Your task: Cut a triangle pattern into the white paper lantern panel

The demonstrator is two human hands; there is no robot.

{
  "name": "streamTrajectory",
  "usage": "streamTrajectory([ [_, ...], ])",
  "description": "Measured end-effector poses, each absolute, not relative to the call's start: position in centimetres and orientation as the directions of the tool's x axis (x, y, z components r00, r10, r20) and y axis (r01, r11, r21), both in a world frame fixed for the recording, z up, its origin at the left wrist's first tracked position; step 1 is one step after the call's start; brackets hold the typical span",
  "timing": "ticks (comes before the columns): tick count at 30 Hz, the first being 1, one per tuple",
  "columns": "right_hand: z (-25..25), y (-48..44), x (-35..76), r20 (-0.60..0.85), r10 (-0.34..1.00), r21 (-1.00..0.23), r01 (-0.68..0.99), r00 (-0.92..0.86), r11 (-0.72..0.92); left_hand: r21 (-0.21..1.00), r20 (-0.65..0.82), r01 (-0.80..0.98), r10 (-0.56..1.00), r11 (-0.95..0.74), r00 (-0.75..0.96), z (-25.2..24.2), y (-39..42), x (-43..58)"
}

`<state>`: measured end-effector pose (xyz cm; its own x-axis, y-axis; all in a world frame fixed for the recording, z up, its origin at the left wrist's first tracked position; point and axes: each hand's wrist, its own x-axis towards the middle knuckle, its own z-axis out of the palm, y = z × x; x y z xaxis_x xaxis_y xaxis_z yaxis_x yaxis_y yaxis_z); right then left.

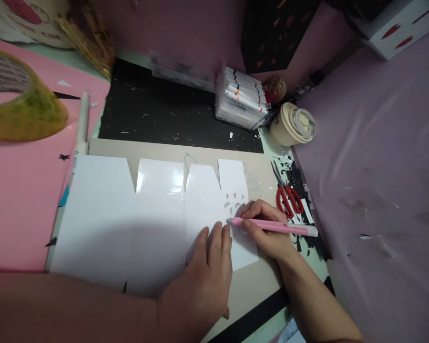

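Note:
A white card sheet [128, 224] with notched flaps along its top edge lies flat on a beige board [164, 147]. Small triangular holes [233, 202] are cut in its right panel. My left hand [207, 271] lies flat on the card, fingers together and stretched out, pressing it down just left of the holes. My right hand [264, 228] grips a pink craft knife [275, 227] like a pen, with its tip on the card right below the holes.
Red scissors [289, 199] lie on black paper scraps right of the board. Behind are a marker box [241, 97], a cream cup [293, 125] and black paper [164, 109]. Pink paper [17, 200], a tape roll [21, 102] and a white pen [82, 124] sit left.

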<state>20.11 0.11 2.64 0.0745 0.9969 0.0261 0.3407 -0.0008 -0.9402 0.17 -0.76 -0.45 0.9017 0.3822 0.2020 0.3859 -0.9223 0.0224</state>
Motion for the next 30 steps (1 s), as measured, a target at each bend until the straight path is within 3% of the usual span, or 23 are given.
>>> streamTrajectory([
  [10,2.92,0.59,19.61,-0.011,0.996,-0.949,0.311,0.093,-0.039,-0.045,0.218,0.393,0.375,-0.918,0.901,0.1,-0.58,0.13],
  [30,2.66,0.52,20.12,0.024,0.997,-0.955,0.296,0.071,0.002,-0.041,0.231,0.401,0.382,-0.915,0.895,0.5,-0.57,0.19],
])
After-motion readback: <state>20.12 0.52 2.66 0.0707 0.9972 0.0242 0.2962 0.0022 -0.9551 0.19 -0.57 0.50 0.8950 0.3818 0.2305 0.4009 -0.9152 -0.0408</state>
